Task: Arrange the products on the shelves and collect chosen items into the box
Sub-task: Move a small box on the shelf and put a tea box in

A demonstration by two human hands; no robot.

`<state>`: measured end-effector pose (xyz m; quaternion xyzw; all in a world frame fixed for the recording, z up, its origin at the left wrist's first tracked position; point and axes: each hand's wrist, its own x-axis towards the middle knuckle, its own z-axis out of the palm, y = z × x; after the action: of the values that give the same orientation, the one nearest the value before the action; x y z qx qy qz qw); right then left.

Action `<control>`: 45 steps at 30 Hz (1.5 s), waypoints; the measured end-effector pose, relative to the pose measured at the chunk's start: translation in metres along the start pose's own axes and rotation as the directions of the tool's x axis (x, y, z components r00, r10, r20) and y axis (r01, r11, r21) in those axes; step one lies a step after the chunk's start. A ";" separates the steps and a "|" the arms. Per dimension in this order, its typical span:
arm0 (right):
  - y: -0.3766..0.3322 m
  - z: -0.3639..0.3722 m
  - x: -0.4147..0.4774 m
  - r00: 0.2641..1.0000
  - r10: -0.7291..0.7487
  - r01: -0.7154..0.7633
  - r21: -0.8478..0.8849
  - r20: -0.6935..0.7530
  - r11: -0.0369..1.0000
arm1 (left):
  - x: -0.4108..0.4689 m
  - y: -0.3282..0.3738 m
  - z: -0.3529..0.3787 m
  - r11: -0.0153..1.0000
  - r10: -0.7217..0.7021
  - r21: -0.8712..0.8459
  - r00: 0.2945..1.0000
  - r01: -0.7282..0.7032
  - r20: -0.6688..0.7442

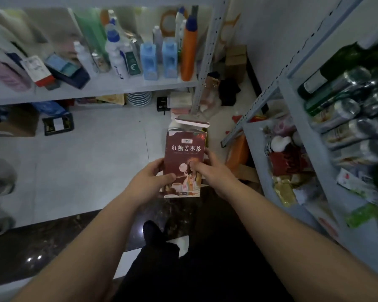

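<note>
I hold a dark red tea carton (184, 147) with white Chinese lettering upright in front of me, its top flap open. My left hand (150, 180) grips its lower left edge, thumb across the front. My right hand (214, 171) grips the right side, thumb pressed on the front panel. A white shelf (109, 89) ahead carries bottles, among them two light blue ones (148, 59) and an orange one (188, 53). The shelf unit (292, 88) on the right holds green bottles (336, 68) and packets (288, 162).
A cardboard box (13, 122) and a black crate (58, 125) stand on the floor under the left shelf, by stacked plates (139, 98). Brown boxes (236, 59) and dark cloth (228, 90) fill the corner. Another person's shoes (0, 182) show at the left edge.
</note>
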<state>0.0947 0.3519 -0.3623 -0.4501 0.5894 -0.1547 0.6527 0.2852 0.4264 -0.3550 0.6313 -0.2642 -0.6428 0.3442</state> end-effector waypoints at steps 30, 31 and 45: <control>-0.029 -0.157 0.418 0.964 0.125 0.053 -0.627 0.236 0.777 | 0.470 0.024 -0.012 0.853 -0.288 0.510 0.918 0.116 0.274; -0.013 -0.152 0.426 0.960 0.128 0.063 -0.638 0.249 0.768 | 0.484 0.014 -0.014 0.838 -0.309 0.533 0.905 0.114 0.292; 0.178 -0.126 0.504 0.999 0.024 -0.033 -0.510 -0.023 0.859 | 0.616 -0.126 -0.009 0.620 -0.160 0.781 0.960 -0.083 0.229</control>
<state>0.0514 0.0287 -0.8041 -0.5970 0.6209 0.0130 0.5079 0.3017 0.0284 -0.8411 0.6271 -0.5494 -0.5518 -0.0197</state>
